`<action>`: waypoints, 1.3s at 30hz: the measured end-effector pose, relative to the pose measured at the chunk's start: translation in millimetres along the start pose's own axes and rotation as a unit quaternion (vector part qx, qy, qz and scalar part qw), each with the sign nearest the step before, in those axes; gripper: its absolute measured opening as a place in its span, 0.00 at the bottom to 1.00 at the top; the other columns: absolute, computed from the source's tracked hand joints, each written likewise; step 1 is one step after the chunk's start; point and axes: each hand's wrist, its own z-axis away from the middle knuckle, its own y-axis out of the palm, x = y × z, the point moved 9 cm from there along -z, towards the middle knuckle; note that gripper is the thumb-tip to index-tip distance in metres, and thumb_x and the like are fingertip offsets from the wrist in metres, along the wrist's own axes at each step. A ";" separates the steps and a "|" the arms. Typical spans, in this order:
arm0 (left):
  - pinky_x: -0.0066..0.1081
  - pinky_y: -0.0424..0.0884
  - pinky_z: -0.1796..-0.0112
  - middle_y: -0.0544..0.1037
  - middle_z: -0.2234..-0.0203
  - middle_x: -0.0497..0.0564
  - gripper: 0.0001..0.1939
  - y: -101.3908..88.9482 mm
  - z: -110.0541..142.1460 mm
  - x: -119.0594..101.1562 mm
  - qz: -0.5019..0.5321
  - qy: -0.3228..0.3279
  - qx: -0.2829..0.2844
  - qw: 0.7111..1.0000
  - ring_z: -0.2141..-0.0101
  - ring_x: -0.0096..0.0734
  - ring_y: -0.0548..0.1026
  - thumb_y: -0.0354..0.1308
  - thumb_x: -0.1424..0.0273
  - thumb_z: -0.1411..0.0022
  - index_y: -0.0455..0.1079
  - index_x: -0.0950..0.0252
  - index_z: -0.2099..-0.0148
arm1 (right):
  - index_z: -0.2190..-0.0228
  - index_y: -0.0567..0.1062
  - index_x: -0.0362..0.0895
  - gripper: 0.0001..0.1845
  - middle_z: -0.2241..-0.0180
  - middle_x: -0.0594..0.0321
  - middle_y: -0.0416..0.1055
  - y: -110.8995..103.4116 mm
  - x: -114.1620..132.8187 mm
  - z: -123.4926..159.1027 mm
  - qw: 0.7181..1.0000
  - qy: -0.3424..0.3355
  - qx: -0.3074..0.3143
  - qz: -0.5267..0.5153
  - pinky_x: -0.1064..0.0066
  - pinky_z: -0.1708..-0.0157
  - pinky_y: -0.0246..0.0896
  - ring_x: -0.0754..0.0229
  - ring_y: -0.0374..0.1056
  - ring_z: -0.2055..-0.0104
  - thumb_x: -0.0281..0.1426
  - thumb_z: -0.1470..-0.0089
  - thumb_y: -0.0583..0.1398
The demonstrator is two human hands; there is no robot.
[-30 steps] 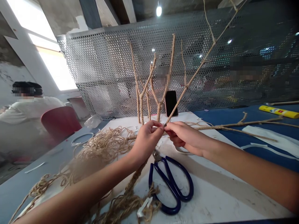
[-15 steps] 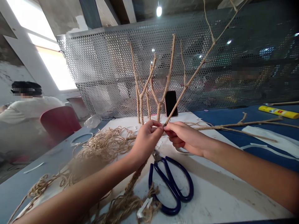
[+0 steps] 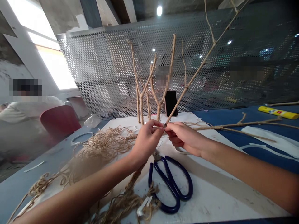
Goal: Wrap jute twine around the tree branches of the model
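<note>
My left hand (image 3: 149, 137) is closed in a pinch, its fingertips meeting those of my right hand (image 3: 184, 135). What the left fingers pinch is too small and hidden to make out. A long bare branch (image 3: 196, 73) slants up to the right, its lower end held in the right hand's fingers. A small dark bit shows at that end. Scissors (image 3: 174, 183) with dark blue handles lie below the hands, blades partly hidden by the left hand. Several twine-wrapped branches (image 3: 159, 109) stand upright behind. Loose twine (image 3: 105, 143) is heaped left of my hands.
A phone (image 3: 171, 104) leans upright before a perforated metal screen (image 3: 105, 71). At right lie another forked branch (image 3: 224, 127), a yellow tube (image 3: 277, 112) and white paper (image 3: 268, 138). A person (image 3: 30, 121) sits at far left by a red chair (image 3: 60, 119).
My hands stay almost in place, still pinched together at the branch's lower end. The branch shifts only slightly. Otherwise the view is nearly the same.
</note>
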 end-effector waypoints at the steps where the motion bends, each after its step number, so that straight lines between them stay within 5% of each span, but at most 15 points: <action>1: 0.20 0.46 0.83 0.57 0.87 0.40 0.06 0.4 0.1 -0.1 -0.001 0.001 0.002 1.000 0.85 0.19 0.52 0.51 0.68 0.44 0.65 0.65 0.66 | 0.84 0.52 0.44 0.12 0.85 0.75 0.41 0.2 0.2 0.1 1.000 0.001 -0.001 -0.003 0.74 0.84 0.27 0.72 0.33 0.84 0.27 0.56 0.51; 11: 0.20 0.47 0.83 0.57 0.87 0.40 0.05 1.2 0.0 0.9 -0.003 -0.003 0.006 1.000 0.85 0.19 0.52 0.51 0.69 0.43 0.65 0.65 0.66 | 0.86 0.55 0.44 0.10 0.86 0.75 0.42 -4.5 -2.2 -2.5 1.000 0.011 0.009 0.017 0.74 0.85 0.28 0.72 0.33 0.85 0.26 0.60 0.51; 18: 0.21 0.53 0.80 0.66 0.81 0.44 0.07 0.2 0.0 -0.4 -0.013 0.019 -0.001 1.000 0.81 0.22 0.60 0.51 0.68 0.44 0.67 0.65 0.65 | 0.84 0.60 0.42 0.11 0.85 0.72 0.48 -4.5 7.6 -1.4 0.997 -0.038 0.017 0.068 0.75 0.86 0.31 0.72 0.39 0.85 0.31 0.54 0.53; 39: 0.19 0.46 0.84 0.57 0.87 0.39 0.05 1.8 0.5 1.0 -0.011 -0.007 -0.002 1.000 0.86 0.17 0.51 0.51 0.69 0.43 0.64 0.64 0.66 | 0.86 0.61 0.42 0.10 0.87 0.74 0.42 -7.3 8.4 -4.9 0.995 -0.032 0.047 0.088 0.76 0.86 0.29 0.72 0.36 0.85 0.27 0.56 0.51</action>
